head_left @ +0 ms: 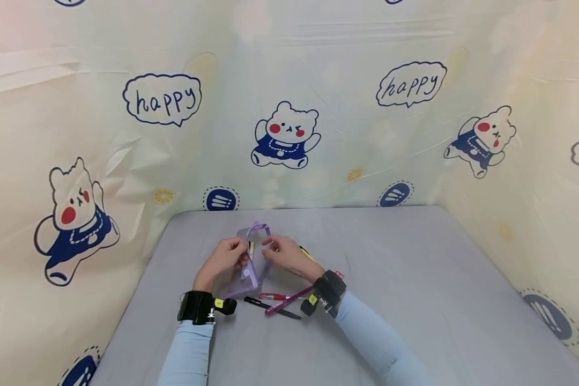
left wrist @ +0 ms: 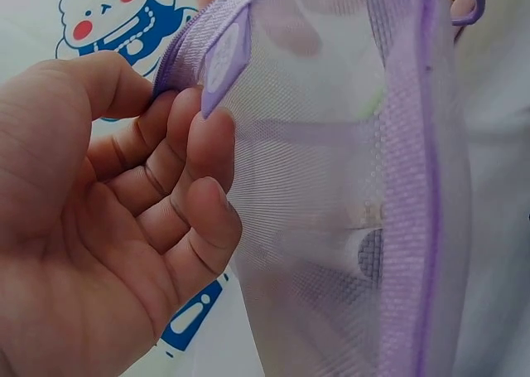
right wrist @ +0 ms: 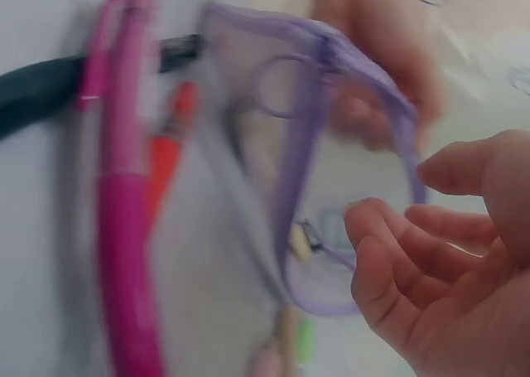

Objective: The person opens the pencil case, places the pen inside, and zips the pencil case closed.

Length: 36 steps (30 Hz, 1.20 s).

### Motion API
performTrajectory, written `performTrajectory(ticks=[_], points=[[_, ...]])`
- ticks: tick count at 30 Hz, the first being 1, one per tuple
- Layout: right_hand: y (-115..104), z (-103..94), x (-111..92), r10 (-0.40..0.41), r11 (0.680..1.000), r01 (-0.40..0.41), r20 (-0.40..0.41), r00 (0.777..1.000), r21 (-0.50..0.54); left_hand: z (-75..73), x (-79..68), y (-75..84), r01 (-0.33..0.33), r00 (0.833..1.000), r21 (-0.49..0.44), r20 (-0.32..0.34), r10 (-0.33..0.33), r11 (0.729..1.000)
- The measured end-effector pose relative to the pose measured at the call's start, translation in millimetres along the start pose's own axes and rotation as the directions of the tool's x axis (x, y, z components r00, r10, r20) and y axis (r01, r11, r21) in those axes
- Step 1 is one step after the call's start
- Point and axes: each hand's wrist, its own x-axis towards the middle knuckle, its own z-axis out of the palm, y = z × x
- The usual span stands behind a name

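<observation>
Light-blue cloth sleeves [head_left: 383,340] lie nearest. The left hand [head_left: 223,258] pinches a purple-edged mesh pouch [left wrist: 407,195]; the right hand [head_left: 288,253], fingers apart, is at its edge.

Grey cloth-covered table [head_left: 391,257], far corners rounded. Pale cream-and-green printed fabric backdrop [head_left: 347,80] behind table and along its left and right sides, creased in spots. Prints: white cartoon bear with blue outfit and red cheeks [head_left: 286,136] above table's far edge, similar bears left of table and beyond its far right corner; blue-outlined "happy" speech bubble [head_left: 163,100] above table's far left corner; round navy badge [head_left: 221,199] at table's far edge. Light soft.
</observation>
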Motion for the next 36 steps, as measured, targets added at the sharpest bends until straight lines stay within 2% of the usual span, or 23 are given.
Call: performTrajectory(ticks=[5,9,17,23,30,33,36], points=[[2,-27.7,-11,0.019,0.999,-0.019,-0.015,1.000,0.045,1.6,1.3,0.9,0.000,1.000,-0.002,0.001,0.000,1.000],[7,-47.4,-18,0.032,0.999,-0.031,-0.006,0.999,0.030,2.1,1.9,0.9,-0.018,1.000,-0.004,0.003,0.018,1.000],[25,-73.3,-29,0.085,0.993,-0.087,-0.027,0.996,-0.075,4.4,3.7,-1.8,-0.018,1.000,0.005,0.010,0.018,1.000],[33,-81.8,-35,0.157,0.969,-0.160,-0.032,0.987,-0.186,5.8,4.5,-2.7,0.001,1.000,0.013,0.005,-0.001,1.000],[41,-83.2,-34,0.204,0.935,-0.196,-0.006,0.979,-0.295,4.2,2.5,-0.3,0.006,1.000,0.013,0.006,-0.006,1.000],[45,-81.5,-31,0.219,0.915,-0.213,-0.022,0.975,-0.342,3.4,2.5,-0.7,0.002,1.000,0.012,0.013,-0.002,1.000],[48,-79.3,-29,0.230,0.882,-0.226,-0.042,0.972,-0.413,3.7,2.8,-1.5,0.004,1.000,0.008,0.015,-0.004,1.000]])
